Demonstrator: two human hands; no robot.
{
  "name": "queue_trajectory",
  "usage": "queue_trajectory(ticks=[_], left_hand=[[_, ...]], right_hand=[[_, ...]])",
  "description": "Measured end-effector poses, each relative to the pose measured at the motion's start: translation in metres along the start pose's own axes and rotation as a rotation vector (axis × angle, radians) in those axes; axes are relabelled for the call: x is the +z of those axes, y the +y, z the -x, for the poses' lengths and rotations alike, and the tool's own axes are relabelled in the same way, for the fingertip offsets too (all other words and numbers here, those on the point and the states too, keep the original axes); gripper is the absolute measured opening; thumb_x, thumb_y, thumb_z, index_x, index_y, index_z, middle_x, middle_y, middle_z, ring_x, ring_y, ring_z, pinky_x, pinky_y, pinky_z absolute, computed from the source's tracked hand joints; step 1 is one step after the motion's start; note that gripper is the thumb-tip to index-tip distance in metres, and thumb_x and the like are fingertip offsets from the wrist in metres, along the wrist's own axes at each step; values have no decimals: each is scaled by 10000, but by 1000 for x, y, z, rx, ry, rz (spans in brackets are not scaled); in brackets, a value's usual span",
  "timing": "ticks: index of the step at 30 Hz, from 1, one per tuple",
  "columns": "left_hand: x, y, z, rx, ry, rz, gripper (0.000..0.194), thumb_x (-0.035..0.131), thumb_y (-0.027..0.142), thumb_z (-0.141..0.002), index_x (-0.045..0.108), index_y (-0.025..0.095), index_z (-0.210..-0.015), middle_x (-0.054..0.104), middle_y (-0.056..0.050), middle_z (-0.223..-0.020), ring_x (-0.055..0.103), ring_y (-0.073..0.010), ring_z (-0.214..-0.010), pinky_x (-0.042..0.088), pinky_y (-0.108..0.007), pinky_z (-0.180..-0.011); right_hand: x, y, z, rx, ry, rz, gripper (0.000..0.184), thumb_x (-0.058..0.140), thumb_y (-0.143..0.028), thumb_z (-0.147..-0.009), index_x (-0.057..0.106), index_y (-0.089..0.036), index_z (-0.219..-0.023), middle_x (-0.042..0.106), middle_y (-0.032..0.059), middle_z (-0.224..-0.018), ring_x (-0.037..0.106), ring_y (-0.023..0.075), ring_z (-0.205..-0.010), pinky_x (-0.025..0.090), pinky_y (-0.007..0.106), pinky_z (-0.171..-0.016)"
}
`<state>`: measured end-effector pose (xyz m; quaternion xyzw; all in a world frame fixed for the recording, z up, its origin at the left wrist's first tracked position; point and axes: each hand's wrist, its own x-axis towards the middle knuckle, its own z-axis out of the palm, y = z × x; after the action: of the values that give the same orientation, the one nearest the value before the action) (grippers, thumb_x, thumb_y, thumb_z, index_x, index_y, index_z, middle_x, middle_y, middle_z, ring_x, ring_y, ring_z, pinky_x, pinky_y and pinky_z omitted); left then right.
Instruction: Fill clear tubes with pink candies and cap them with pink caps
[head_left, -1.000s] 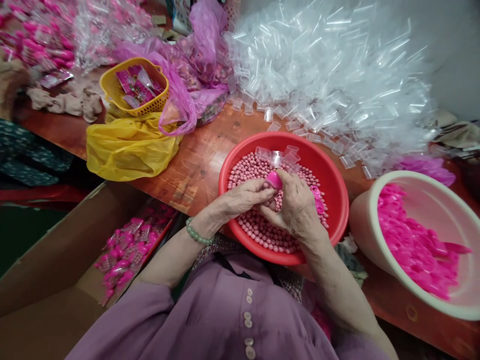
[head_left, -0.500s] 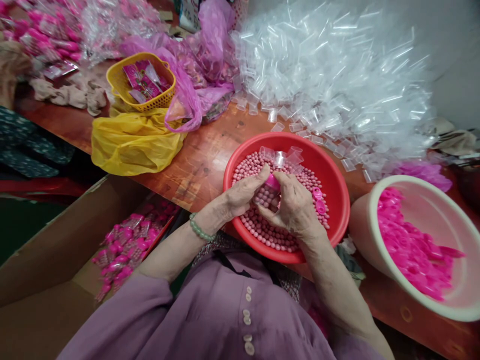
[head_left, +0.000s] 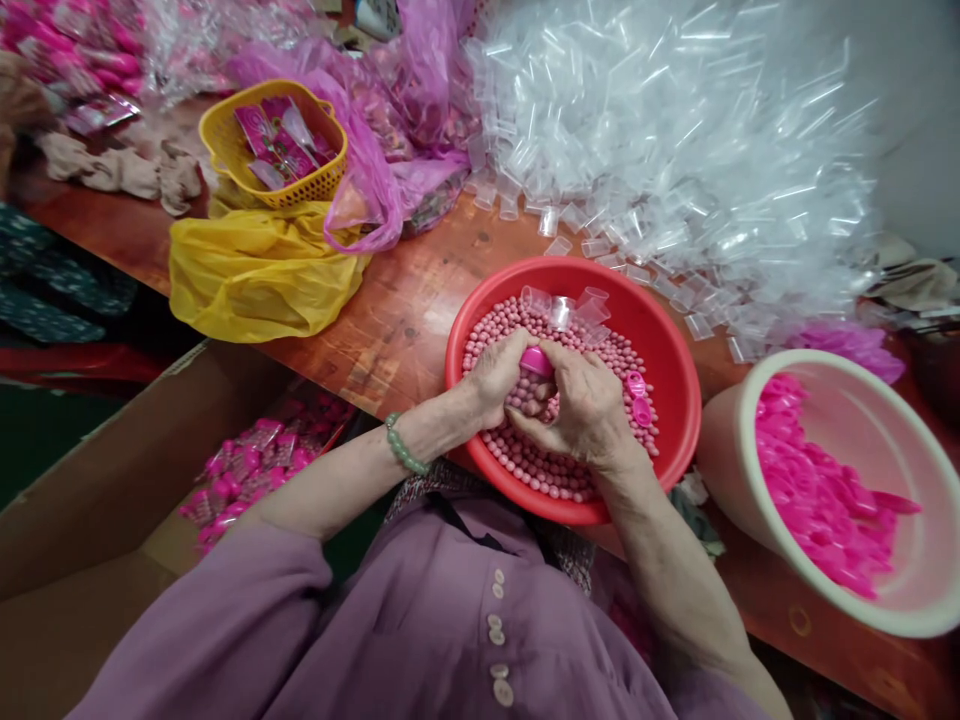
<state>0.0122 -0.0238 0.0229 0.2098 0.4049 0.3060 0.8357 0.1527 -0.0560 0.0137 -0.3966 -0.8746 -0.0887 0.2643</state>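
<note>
Over the red basin (head_left: 679, 400), both hands are closed around a small clear plastic container with a bright pink cap (head_left: 535, 361). Pinkish beads show through its wall. My left hand (head_left: 496, 380) grips its left side, thumb against the cap. From the other side, my right hand (head_left: 589, 405) has its fingers at the cap and its thumb lower down; part of the container is hidden behind the fingers. Loose pink beads (head_left: 551, 480) fill the basin's bottom. Some clear empty tubes (head_left: 561, 312) lie on them, and a pink plastic cap piece (head_left: 640, 400) rests at the right.
A big heap of clear tubes (head_left: 675, 130) covers the back. At right stands a white tub (head_left: 926, 540) of pink caps. Left are a yellow basket (head_left: 225, 140), a yellow bag (head_left: 262, 275) and a carton (head_left: 90, 470) with capped containers. Another person's sleeve (head_left: 45, 270) shows far left.
My left hand has shifted slightly around the container, and the pink cap now sits more upright between the hands. The view has moved a little.
</note>
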Motion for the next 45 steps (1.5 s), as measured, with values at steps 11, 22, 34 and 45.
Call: queue_trajectory(ticks=[11, 22, 34, 45], left_hand=[[-12, -2, -8, -20, -87, 98, 443, 421, 467, -969, 617, 155, -724, 550, -16, -478, 502, -109, -398, 419, -217, -434], [-13, 14, -1, -78, -270, 258, 707, 152, 547, -1048, 679, 75, -1071, 719, -115, -723, 675, -173, -614, 562, -311, -669], [-152, -8, 115, 878, 513, -114, 236, 595, 333, -674, 674, 189, -842, 579, 12, -513, 504, -134, -452, 400, -237, -436], [-354, -106, 154, -173, 1229, -1047, 367, 426, 442, -842, 600, 140, -955, 684, -249, -1037, 632, -463, -1151, 496, -524, -946]], right_hand=[[1, 2, -2, 134, -106, -209, 660, 639, -431, -854, 481, -96, -1400, 702, 207, -1242, 705, 314, -1088, 588, 453, -886], [-1, 21, 14, 227, -54, -396, 911, 693, -579, -859, 314, -162, -1576, 614, 206, -1398, 633, 340, -1258, 535, 545, -1040], [-19, 36, 17, 607, -15, -302, 385, 596, -465, -948, 706, -172, -1173, 774, 122, -1065, 719, 225, -834, 585, 401, -777], [-6, 80, -29, 568, -508, 18, 298, 568, -283, -964, 701, -113, -1171, 743, 174, -1123, 712, 264, -986, 521, 345, -855]])
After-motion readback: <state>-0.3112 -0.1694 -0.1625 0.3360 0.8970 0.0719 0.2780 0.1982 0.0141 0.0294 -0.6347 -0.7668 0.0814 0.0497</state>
